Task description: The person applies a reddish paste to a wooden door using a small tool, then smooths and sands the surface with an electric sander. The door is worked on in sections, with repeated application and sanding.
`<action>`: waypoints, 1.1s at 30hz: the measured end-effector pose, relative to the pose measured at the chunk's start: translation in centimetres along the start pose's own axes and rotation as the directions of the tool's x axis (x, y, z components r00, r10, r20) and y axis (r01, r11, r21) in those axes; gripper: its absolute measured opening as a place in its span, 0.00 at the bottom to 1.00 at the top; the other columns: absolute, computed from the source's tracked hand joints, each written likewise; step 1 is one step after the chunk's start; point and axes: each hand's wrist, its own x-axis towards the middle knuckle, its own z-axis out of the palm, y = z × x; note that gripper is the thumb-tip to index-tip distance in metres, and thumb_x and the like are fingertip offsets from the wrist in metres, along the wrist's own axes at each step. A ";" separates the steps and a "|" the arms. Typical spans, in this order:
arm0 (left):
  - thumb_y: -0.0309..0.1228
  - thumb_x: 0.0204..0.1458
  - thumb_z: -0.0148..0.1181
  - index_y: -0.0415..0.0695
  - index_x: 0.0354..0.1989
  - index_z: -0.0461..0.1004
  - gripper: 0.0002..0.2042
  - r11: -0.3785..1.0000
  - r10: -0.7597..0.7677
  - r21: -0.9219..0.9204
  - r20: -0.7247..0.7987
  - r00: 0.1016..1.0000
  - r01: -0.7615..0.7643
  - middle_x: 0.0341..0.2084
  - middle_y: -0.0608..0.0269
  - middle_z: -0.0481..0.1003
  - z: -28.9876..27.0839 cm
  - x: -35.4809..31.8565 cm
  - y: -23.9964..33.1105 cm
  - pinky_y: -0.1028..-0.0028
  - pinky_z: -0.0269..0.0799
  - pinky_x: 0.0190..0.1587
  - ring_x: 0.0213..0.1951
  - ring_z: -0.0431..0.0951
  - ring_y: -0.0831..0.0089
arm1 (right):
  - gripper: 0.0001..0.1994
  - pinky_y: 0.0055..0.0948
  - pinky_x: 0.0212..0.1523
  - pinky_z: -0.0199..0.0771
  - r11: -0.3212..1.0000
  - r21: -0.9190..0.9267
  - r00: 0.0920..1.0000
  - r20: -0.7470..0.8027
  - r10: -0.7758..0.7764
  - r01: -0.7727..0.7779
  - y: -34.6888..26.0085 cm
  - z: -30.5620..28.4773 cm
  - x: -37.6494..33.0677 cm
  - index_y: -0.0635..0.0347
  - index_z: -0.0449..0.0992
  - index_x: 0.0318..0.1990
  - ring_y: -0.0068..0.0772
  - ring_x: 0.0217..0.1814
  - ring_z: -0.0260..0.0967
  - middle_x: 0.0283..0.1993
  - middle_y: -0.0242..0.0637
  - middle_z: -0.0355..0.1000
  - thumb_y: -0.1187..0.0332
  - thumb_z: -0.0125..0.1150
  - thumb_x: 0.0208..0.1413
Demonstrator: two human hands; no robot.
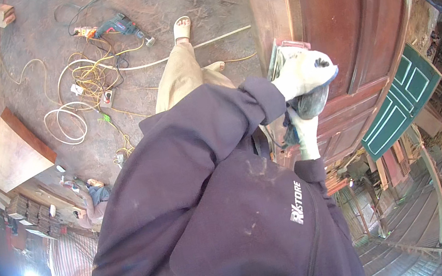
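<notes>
My left hand (305, 72), in a white glove with dark patches, is closed over the front of a hand-held tool (313, 102) that looks like a power sander. The tool's grey, rounded body shows between my two hands, and a reddish edge shows past my left fingers. Nearer my body, my right hand (305, 134), also gloved, grips its rear; those fingers are partly hidden. A dark cord or strap hangs beside it. The tool rests against a reddish-brown panelled wooden door (328, 13), near its left edge.
On the floor at upper left lie a blue power drill (121, 24), tangled yellow cables (89, 77) and a pale hose (70, 140). A wooden board (17, 148) stands at left, with another person (95, 196) behind it. A green door (401, 99) leans at right.
</notes>
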 end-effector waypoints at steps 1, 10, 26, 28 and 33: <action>0.47 0.53 0.62 0.49 0.37 0.84 0.15 1.000 0.000 -0.008 0.006 1.000 0.000 0.33 0.59 0.83 -0.1 -0.2 0.0 0.67 0.76 0.46 0.39 0.82 0.65 | 0.28 0.35 0.51 0.75 0.993 0.007 0.993 0.007 0.114 -0.114 0.7 -0.3 -0.2 0.69 0.73 0.56 0.30 0.49 0.73 0.50 0.42 0.77 0.71 0.76 0.48; 0.47 0.55 0.59 0.47 0.32 0.84 0.16 0.991 0.089 -0.100 -0.025 0.996 -0.091 0.28 0.58 0.83 -2.4 4.6 3.1 0.64 0.76 0.39 0.33 0.82 0.64 | 0.24 0.33 0.41 0.78 0.977 -0.064 0.978 0.034 -0.203 0.205 -5.7 0.0 4.8 0.67 0.76 0.49 0.31 0.39 0.76 0.41 0.41 0.78 0.69 0.77 0.44; 0.37 0.63 0.58 0.41 0.27 0.81 0.15 0.764 0.434 -0.438 -0.196 0.880 -0.474 0.25 0.68 0.79 -7.9 9.9 2.7 0.76 0.71 0.33 0.29 0.76 0.80 | 0.19 0.30 0.27 0.78 0.831 -0.192 0.852 0.067 -0.520 0.522 -13.7 2.3 8.1 0.65 0.79 0.44 0.26 0.26 0.75 0.30 0.37 0.79 0.65 0.76 0.46; 0.37 0.62 0.59 0.41 0.28 0.81 0.14 0.774 0.321 -0.534 -0.133 0.938 -0.340 0.24 0.66 0.80 -10.0 13.8 4.7 0.75 0.71 0.33 0.27 0.76 0.78 | 0.18 0.30 0.28 0.79 0.877 -0.183 0.894 0.160 -0.419 0.444 -18.0 2.9 8.6 0.65 0.79 0.43 0.26 0.25 0.74 0.31 0.35 0.79 0.65 0.76 0.46; 0.37 0.62 0.57 0.40 0.29 0.81 0.15 0.849 0.440 -0.289 -0.074 0.895 -0.442 0.26 0.64 0.81 -5.6 11.2 2.3 0.72 0.72 0.34 0.27 0.77 0.75 | 0.26 0.28 0.29 0.79 0.919 -0.031 0.910 0.155 -0.385 0.394 -12.0 0.5 8.3 0.67 0.76 0.50 0.26 0.22 0.74 0.28 0.38 0.78 0.65 0.75 0.43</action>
